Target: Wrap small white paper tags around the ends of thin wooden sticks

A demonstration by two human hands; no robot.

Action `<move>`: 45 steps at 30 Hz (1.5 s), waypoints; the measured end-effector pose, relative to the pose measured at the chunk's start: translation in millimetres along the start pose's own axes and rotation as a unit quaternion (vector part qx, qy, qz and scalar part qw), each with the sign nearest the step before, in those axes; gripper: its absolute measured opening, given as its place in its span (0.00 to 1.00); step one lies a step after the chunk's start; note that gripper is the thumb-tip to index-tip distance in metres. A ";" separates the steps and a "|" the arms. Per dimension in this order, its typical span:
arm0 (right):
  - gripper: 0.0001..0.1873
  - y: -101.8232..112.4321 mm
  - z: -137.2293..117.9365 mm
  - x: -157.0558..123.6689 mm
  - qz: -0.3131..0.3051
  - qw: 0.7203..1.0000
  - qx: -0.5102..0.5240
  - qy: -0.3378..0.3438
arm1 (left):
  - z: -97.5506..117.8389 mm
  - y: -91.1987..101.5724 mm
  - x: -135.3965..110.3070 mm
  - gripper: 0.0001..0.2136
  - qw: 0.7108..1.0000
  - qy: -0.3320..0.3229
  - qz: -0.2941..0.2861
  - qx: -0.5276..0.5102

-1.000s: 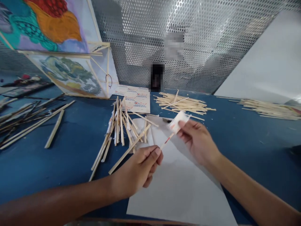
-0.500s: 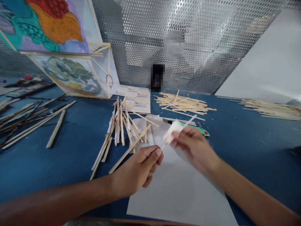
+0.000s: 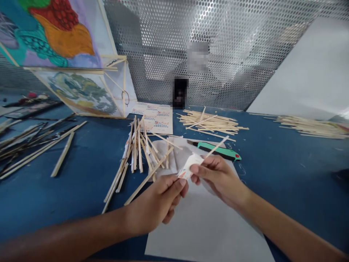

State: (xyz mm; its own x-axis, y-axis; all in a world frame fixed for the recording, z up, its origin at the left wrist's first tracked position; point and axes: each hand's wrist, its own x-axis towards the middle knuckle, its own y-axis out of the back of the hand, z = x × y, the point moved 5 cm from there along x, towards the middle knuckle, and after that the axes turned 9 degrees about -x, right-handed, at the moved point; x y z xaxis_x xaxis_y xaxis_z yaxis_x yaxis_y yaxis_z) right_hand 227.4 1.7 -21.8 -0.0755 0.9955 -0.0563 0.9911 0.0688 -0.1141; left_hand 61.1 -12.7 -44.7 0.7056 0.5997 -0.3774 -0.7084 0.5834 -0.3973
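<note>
A thin wooden stick slants up to the right between my two hands. My left hand pinches its lower end. With my right hand I press a folded piece of sandpaper around the stick, its white printed back facing out. The sandpaper's lower edge is close to my left fingertips, and the stick's far end sticks out past my right fingers. Below both hands lies a large white paper sheet. A green and black folding saw or knife rests just beyond my right hand.
Loose sticks fan out left of the paper. More piles of sticks and thin strips lie farther back. A printed sandpaper sheet sits near the perforated metal wall. Painted stick-framed panels stand at left.
My right hand and the sandpaper have slid down the stick toward my left hand. More of the stick's upper end shows now, along with more of the green-handled tool. The view has shifted slightly.
</note>
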 end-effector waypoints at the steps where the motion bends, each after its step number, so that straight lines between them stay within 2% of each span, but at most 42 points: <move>1: 0.12 -1.1 -0.3 -0.7 0.003 1.000 0.001 0.003 | 0.5 -0.1 -0.2 0.18 1.000 -0.005 0.000 0.004; 3: 0.11 2.4 -1.6 -1.8 0.060 0.998 0.026 0.017 | 1.5 -0.4 -0.6 0.18 1.000 -0.010 0.004 0.003; 4: 0.11 2.6 -1.4 -1.9 0.067 0.997 0.031 0.014 | 1.9 -1.0 -0.8 0.18 1.000 -0.008 0.003 0.003; 7: 0.12 -1.8 -1.0 -0.5 0.017 1.000 0.015 -0.003 | 3.8 -3.0 -1.7 0.18 1.000 -0.010 -0.002 0.018; 11: 0.11 11.2 -2.5 -0.8 0.128 0.990 0.057 0.002 | 5.1 -3.6 -2.9 0.18 1.000 -0.011 -0.002 0.014; 14: 0.12 7.5 -1.5 1.7 0.074 0.996 0.041 -0.013 | 6.3 -4.0 -3.3 0.18 0.999 -0.017 -0.004 0.031; 15: 0.12 8.7 -1.7 2.8 0.073 0.997 0.038 -0.009 | 6.8 -3.9 -3.1 0.18 0.999 -0.021 -0.003 0.033; 18: 0.10 18.4 -3.1 3.4 0.144 0.987 0.062 0.026 | 6.9 -3.1 -1.4 0.18 1.000 -0.022 0.004 0.017; 19: 0.10 17.7 -2.7 2.7 0.148 0.986 0.068 0.032 | 6.7 -3.0 -0.6 0.18 1.000 -0.021 0.005 0.017; 23: 0.15 -4.8 0.5 -0.7 0.064 0.997 0.024 0.022 | 6.7 -2.1 1.4 0.19 0.999 -0.027 0.014 0.023; 25: 0.16 -5.1 -1.7 1.5 0.066 0.998 0.006 0.017 | 6.9 -1.4 0.5 0.19 0.999 -0.031 0.024 0.019; 26: 0.15 2.5 -4.6 4.8 0.086 0.996 0.007 0.015 | 6.9 -1.3 -0.6 0.19 0.999 -0.031 0.027 0.022; 28: 0.13 35.4 -13.5 13.6 0.173 0.984 0.034 0.017 | 6.4 -1.6 -3.4 0.19 0.999 -0.032 0.025 0.036; 30: 0.12 84.3 -24.4 18.9 0.318 0.943 0.089 0.044 | 5.5 -2.0 -6.0 0.19 0.998 -0.032 0.019 0.047; 31: 0.13 104.7 -29.5 20.9 0.359 0.926 0.098 0.058 | 5.1 -2.0 -6.8 0.19 0.998 -0.034 0.018 0.048; 33: 0.15 128.3 -36.1 22.4 0.390 0.912 0.102 0.079 | 4.0 -2.0 -6.6 0.19 0.998 -0.037 0.017 0.040; 34: 0.15 129.4 -37.0 21.6 0.385 0.914 0.100 0.084 | 3.6 -1.6 -5.8 0.18 0.998 -0.040 0.021 0.033; 36: 0.14 110.8 -35.1 17.3 0.342 0.931 0.088 0.092 | 3.7 -0.4 -3.4 0.17 0.998 -0.045 0.034 0.009; 39: 0.12 52.4 -29.3 8.6 0.212 0.971 0.023 0.111 | 6.0 0.7 -0.7 0.16 0.997 -0.051 0.053 -0.026; 41: 0.14 17.5 -24.0 2.0 0.139 0.984 -0.038 0.107 | 8.1 -0.7 -0.5 0.17 0.997 -0.054 0.052 -0.031; 43: 0.16 -4.7 -17.1 -3.2 0.083 0.991 -0.075 0.077 | 9.2 -2.6 -1.6 0.18 0.997 -0.060 0.046 -0.017; 45: 0.17 -18.0 -9.5 -7.0 0.022 0.995 -0.085 0.038 | 7.7 -3.7 -3.2 0.18 0.997 -0.059 0.043 0.002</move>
State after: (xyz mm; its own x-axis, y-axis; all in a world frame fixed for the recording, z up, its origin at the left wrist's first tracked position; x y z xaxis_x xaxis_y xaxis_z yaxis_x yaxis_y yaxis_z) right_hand 211.1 -5.9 -10.0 -0.0296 0.9994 0.0189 0.9980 0.0285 0.0564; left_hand 61.4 -12.6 -35.6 0.6356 0.7073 -0.3093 -0.7662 0.5293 -0.3643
